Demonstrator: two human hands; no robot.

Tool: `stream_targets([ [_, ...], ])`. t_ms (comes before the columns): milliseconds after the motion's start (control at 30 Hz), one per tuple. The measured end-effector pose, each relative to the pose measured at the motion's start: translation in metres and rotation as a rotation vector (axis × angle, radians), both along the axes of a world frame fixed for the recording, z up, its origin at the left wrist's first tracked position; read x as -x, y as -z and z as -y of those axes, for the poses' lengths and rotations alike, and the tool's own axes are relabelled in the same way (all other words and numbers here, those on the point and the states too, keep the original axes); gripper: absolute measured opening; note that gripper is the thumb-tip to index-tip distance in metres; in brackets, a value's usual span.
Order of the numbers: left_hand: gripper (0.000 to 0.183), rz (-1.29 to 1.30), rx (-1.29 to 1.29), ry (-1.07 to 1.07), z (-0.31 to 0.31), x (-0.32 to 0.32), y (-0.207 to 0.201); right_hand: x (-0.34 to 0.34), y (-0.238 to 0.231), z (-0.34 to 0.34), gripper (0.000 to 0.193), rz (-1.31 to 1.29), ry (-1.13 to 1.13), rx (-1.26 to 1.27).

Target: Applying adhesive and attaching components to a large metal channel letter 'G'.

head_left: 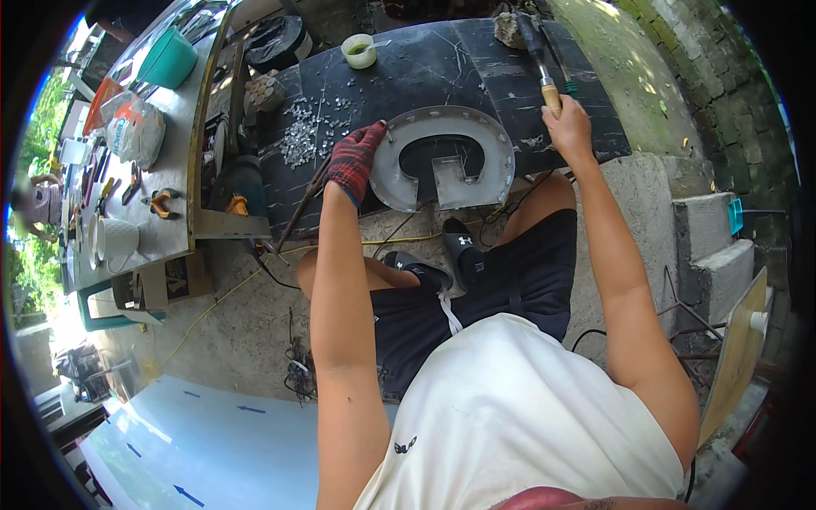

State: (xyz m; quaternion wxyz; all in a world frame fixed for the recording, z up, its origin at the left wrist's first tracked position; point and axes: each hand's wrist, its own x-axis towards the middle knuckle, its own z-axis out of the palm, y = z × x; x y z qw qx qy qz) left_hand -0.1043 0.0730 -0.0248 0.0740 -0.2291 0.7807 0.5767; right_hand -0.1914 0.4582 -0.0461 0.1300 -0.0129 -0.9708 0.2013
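Observation:
On the black marble-patterned table (408,72) lies a curved, hollow grey metal sign letter (393,174), its open end toward me. My left hand (355,161), in a red and black plaid glove, is closed at the letter's left rim, fingertips against it. A dark thin rod (297,212) slants from beneath that glove past the table's near edge. My bare right hand (568,132) is wrapped round the wooden handle of a soldering iron (551,95) at the table's right. The iron's dark far end is beside a rough stone (509,31).
Small clear shards (308,134) are scattered left of the letter. A cup of green paste (359,51) stands behind it. Another dark tool with a green coil (569,87) lies beside the iron. A side bench (174,174) carries a teal bucket (167,58), mugs and tools. Cables cross the floor.

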Motion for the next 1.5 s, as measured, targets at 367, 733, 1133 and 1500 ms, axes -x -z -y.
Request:
stream_targets([
  [367,0.063,0.004,-0.045,-0.014,0.005,-0.001,0.005,-0.044,-0.136,-0.014,0.038,0.024,-0.396,0.083],
  [733,0.065,0.007,-0.02,-0.013,0.006,0.001,0.01,-0.089,-0.196,0.038,0.041,0.342,-0.666,-0.044],
  [1133,0.066,0.01,-0.046,-0.026,0.005,0.0,0.011,-0.084,-0.182,0.062,0.041,0.337,-0.854,-0.141],
  [1500,0.065,0.002,-0.02,-0.027,0.003,0.001,0.007,-0.08,-0.18,0.069,0.04,0.316,-0.855,-0.241],
])
